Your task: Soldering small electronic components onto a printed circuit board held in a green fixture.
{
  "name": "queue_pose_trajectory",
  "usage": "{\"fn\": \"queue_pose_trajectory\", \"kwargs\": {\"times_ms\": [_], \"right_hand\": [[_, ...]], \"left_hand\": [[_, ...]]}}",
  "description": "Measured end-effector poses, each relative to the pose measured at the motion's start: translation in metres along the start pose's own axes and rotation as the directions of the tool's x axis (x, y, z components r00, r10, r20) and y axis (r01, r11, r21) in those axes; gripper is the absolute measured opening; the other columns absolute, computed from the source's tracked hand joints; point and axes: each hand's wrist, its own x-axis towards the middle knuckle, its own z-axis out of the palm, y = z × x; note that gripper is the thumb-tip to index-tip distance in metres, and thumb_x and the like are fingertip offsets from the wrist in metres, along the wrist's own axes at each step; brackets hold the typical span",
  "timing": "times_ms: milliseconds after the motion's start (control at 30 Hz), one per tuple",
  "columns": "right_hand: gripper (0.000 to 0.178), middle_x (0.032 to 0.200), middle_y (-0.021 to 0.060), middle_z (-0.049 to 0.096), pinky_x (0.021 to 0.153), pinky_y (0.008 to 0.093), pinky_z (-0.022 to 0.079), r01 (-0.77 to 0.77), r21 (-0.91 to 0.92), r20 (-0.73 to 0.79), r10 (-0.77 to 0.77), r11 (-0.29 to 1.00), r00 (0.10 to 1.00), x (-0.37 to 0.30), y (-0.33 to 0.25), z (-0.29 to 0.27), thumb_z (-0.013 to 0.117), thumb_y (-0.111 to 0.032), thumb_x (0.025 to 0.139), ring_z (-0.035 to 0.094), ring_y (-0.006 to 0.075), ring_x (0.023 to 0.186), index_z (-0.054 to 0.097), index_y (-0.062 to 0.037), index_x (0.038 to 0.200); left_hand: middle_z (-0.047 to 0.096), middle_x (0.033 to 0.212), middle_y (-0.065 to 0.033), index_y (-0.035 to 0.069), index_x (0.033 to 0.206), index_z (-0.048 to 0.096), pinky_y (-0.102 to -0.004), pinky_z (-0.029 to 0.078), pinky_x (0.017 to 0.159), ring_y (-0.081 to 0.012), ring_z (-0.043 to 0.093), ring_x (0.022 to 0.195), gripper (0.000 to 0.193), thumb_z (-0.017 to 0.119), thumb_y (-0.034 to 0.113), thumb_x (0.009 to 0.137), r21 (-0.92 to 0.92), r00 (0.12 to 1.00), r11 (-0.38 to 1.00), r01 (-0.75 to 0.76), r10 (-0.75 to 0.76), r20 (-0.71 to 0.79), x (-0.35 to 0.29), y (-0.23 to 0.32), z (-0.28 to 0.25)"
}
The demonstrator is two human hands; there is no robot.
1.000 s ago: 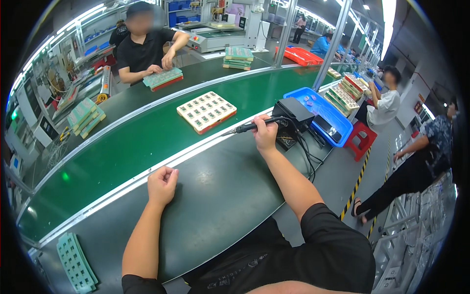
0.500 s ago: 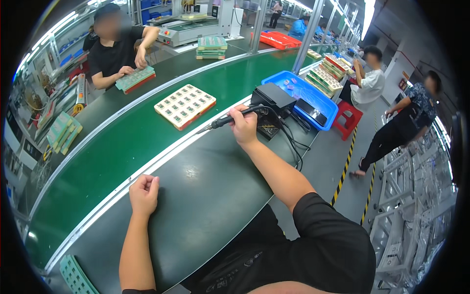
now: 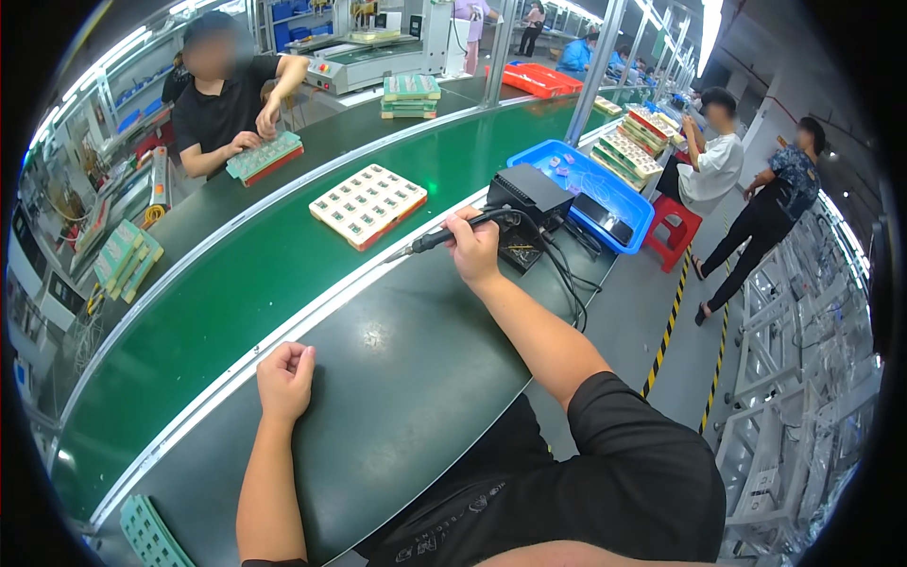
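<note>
My right hand is closed around the dark handle of a soldering iron. The iron's metal tip points left, over the pale rail along the near edge of the green conveyor belt. My left hand rests on the dark worktop in a loose fist, with nothing showing in its fingers. On the belt, beyond the iron's tip, lies a cream tray with rows of small dark parts in its pockets and a red layer beneath. A black soldering station stands right of my right hand, its cable looping down.
A blue bin holding a phone sits behind the station. Stacked trays stand farther along. Across the belt, a co-worker's hands work on a green tray. Another green tray lies at lower left. A red stool stands at right.
The cream tray has shifted slightly right along the belt. My left hand has moved a little right; my right hand keeps its hold on the iron. A person at right has walked farther away.
</note>
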Motion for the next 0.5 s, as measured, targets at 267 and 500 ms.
{"fn": "queue_pose_trajectory", "kwargs": {"times_ms": [267,500], "right_hand": [[0.018,0.059,0.0014,0.053,0.042,0.0188,0.035,0.037,-0.005,-0.028,-0.037,0.999,0.999,-0.0040,0.0033,0.0037,0.055,-0.012,0.085,0.047,0.0057,0.048,0.059,-0.0034,0.070],[0.020,0.060,0.0015,0.055,0.048,0.0211,0.042,0.006,-0.008,-0.029,-0.006,1.000,1.000,-0.0017,0.0046,0.0017,0.058,-0.013,0.084,0.050,0.0068,0.052,0.059,-0.0019,0.068]], "left_hand": [[0.053,0.056,0.0018,0.001,0.073,0.060,-0.0208,0.034,0.048,-0.0043,0.043,0.050,0.017,0.064,0.014,0.082,0.020,1.000,1.000,0.022,-0.022,0.012,-0.0005,0.0039,-0.0016],[0.052,0.056,0.0022,0.001,0.073,0.060,-0.0211,0.035,0.049,-0.0048,0.043,0.050,0.018,0.065,0.016,0.083,0.011,1.000,1.000,0.015,-0.015,0.007,0.0006,0.0044,0.0002]]}}
